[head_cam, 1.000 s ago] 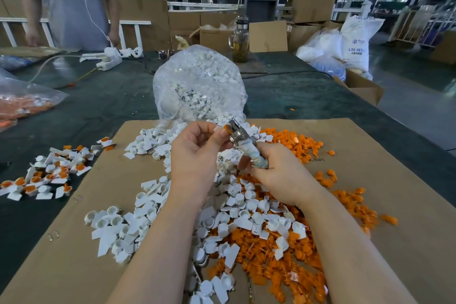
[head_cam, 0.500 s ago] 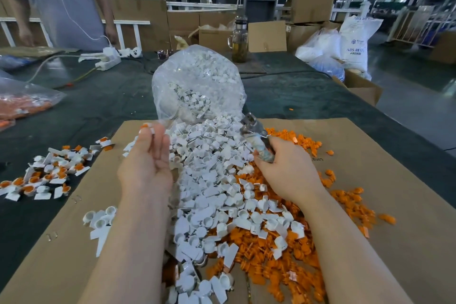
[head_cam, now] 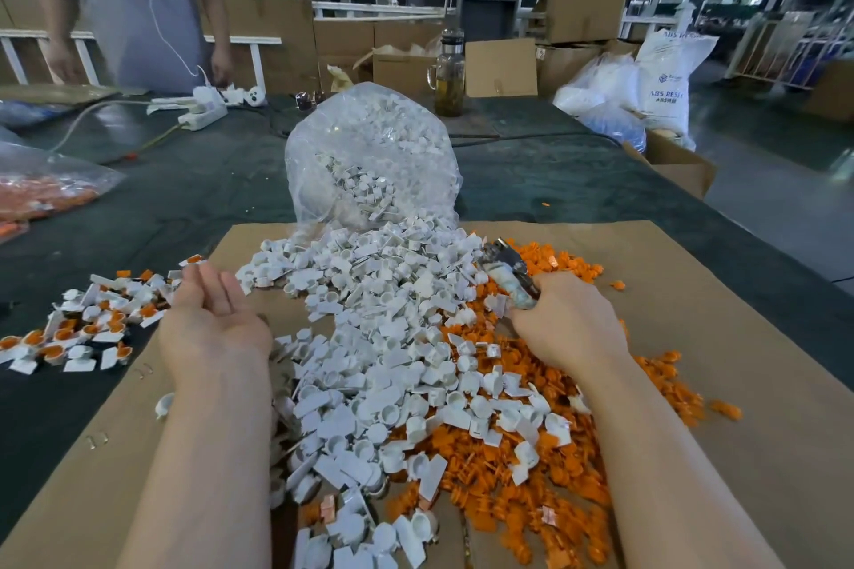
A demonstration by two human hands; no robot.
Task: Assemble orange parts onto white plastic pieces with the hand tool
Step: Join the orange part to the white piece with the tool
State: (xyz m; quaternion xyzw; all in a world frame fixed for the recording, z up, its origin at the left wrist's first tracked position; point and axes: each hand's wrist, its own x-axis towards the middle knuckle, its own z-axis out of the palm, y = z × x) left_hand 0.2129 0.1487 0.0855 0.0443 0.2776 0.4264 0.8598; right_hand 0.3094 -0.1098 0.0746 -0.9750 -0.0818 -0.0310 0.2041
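White plastic pieces [head_cam: 369, 337] spill from a clear bag [head_cam: 369, 152] in a long heap between our two hands, with orange parts [head_cam: 531, 467] lying under and beyond our right hand [head_cam: 570, 328], all on a cardboard sheet [head_cam: 739, 337]. Our biggest worry is the bag just past our fingertips: it lies tipped with its mouth toward us, and a knock could send more pieces sliding down to bury the orange ones further. Next, the finished pieces [head_cam: 69, 337], white with orange seated inside, lie on the dark table [head_cam: 185, 199] just outside our left hand [head_cam: 212, 319]; a sweep of that forearm could scatter them or push loose whites among them, so that done and undone get mixed. Our left hand is palm up, fingers relaxed, holding nothing. Our right hand is curled round the handle of the hand tool [head_cam: 508, 280], its metal head pointing away from us over the heap; if we dig for an orange part with that hand while gripping it, the head could catch and flick pieces off the sheet. Much is hidden: our forearms cover the near heap, the tool's handle sits mostly inside our fist, and its jaw is too small to read. We cannot tell how the orange parts seat.
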